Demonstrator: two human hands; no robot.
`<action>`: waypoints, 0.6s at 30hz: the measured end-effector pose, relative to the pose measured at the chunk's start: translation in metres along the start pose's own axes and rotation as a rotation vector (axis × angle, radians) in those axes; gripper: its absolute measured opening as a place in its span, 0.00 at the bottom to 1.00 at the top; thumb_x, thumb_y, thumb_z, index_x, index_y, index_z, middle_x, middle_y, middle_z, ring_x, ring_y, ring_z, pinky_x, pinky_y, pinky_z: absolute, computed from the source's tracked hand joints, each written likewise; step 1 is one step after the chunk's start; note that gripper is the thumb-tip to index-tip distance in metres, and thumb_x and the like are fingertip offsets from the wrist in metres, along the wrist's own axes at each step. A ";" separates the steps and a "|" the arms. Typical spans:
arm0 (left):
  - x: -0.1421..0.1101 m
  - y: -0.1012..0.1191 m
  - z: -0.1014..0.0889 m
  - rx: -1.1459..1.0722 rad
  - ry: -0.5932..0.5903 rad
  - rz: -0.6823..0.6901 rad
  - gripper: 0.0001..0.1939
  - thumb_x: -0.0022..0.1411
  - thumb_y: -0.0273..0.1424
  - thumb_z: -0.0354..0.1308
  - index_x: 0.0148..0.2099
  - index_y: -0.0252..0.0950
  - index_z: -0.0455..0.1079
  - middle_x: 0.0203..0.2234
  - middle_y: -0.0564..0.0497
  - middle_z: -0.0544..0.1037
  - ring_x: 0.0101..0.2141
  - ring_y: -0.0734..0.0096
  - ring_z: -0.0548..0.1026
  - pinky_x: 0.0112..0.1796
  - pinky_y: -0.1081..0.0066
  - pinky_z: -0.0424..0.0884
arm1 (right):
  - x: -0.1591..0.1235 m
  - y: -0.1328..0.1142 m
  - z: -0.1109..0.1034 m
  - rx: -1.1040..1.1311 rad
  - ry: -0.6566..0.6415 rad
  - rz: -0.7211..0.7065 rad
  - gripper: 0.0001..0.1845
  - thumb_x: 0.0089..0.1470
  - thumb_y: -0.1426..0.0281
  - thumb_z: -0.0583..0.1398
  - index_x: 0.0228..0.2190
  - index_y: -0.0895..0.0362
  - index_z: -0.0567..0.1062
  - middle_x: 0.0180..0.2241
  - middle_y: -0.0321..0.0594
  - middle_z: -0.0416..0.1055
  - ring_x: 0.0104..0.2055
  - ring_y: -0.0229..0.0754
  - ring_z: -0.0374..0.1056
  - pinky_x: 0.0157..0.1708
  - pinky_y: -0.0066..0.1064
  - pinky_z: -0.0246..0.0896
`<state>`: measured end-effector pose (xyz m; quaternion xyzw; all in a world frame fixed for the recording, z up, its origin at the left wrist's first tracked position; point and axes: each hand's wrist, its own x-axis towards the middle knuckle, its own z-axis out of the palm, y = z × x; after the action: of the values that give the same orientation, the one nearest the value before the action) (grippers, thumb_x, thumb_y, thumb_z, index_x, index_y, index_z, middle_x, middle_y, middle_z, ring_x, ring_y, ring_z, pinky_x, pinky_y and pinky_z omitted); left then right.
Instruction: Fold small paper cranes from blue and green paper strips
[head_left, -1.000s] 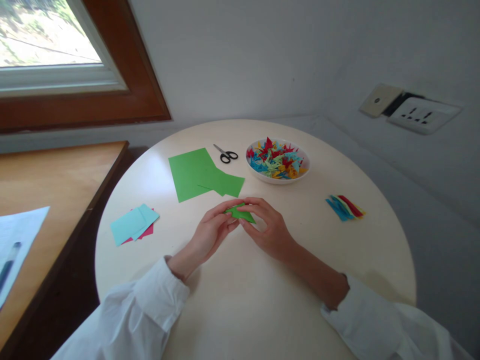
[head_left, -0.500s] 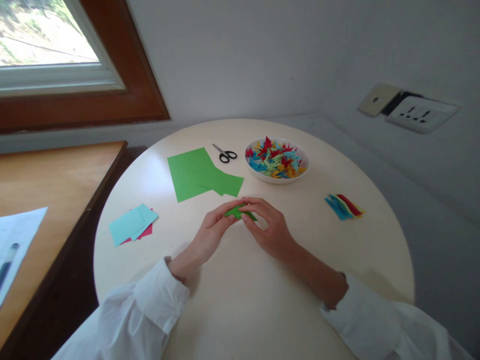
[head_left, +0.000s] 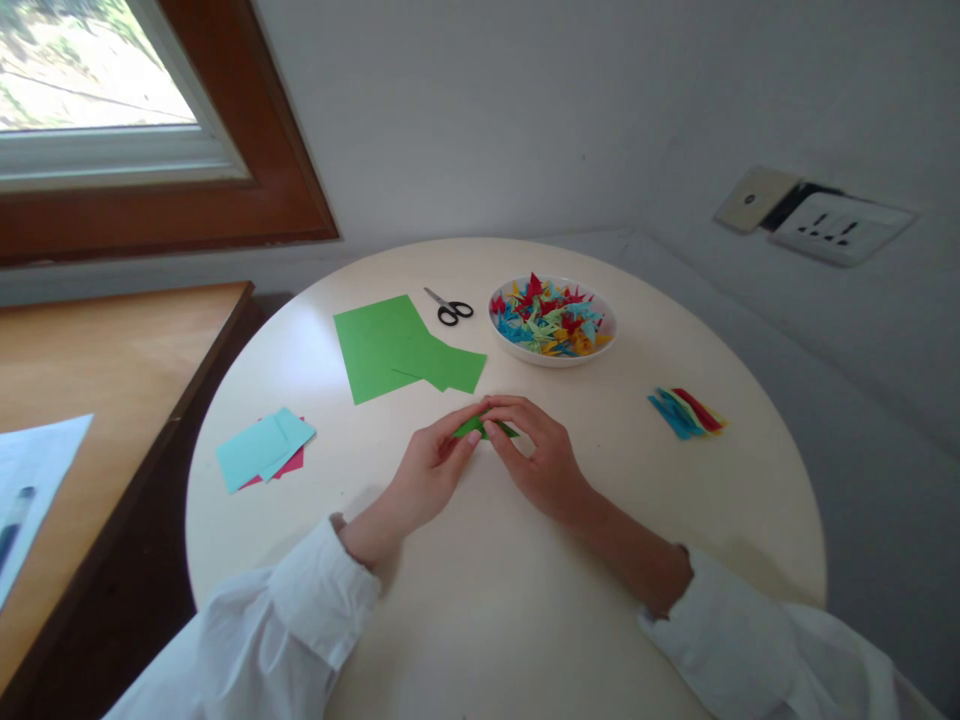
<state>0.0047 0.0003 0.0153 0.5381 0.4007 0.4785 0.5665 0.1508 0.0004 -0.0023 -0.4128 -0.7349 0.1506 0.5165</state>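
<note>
Between my two hands is a small folded piece of green paper (head_left: 470, 427), partly covered by the fingers. My left hand (head_left: 429, 462) pinches its left part, the thumb lying on the near side. From the other side my right hand (head_left: 538, 455) grips it with thumb and forefinger, and a green tip pokes out under those fingers. The fingertips of both hands meet at the top of the paper. Just beyond them lie green paper sheets (head_left: 382, 345), one large and some smaller.
Scissors (head_left: 450, 308) with black handles lie at the back of the round table (head_left: 480, 620). A white bowl (head_left: 551, 360) holds many colourful folded paper cranes. Light-blue and red paper squares (head_left: 266, 445) lie at left, folded coloured pieces (head_left: 686, 413) at right. A wooden desk (head_left: 112, 360) stands left.
My left thumb has shifted up and to the right, closer to the right thumb, and covers more of the green paper. My right hand has barely moved.
</note>
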 end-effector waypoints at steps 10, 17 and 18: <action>-0.001 -0.008 -0.002 0.031 0.069 0.005 0.12 0.51 0.24 0.62 0.40 0.38 0.77 0.40 0.47 0.79 0.43 0.61 0.74 0.46 0.69 0.65 | 0.002 -0.001 0.000 0.037 0.002 0.012 0.05 0.55 0.72 0.55 0.31 0.53 0.71 0.35 0.42 0.73 0.42 0.41 0.70 0.42 0.36 0.67; -0.002 -0.006 -0.003 0.176 0.052 0.101 0.11 0.54 0.28 0.60 0.41 0.39 0.76 0.40 0.49 0.79 0.42 0.61 0.74 0.47 0.67 0.66 | -0.002 0.002 0.002 0.120 -0.047 0.068 0.05 0.51 0.70 0.60 0.34 0.54 0.72 0.39 0.43 0.71 0.44 0.42 0.69 0.43 0.36 0.68; -0.002 -0.006 -0.003 0.179 0.049 0.106 0.11 0.55 0.28 0.60 0.41 0.40 0.76 0.41 0.49 0.79 0.42 0.61 0.74 0.48 0.67 0.65 | -0.002 0.003 0.002 0.141 -0.052 0.084 0.05 0.51 0.69 0.60 0.34 0.53 0.72 0.40 0.43 0.71 0.44 0.41 0.69 0.43 0.36 0.68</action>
<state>0.0018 -0.0004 0.0092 0.5950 0.4266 0.4831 0.4803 0.1504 0.0011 -0.0067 -0.4017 -0.7177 0.2341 0.5184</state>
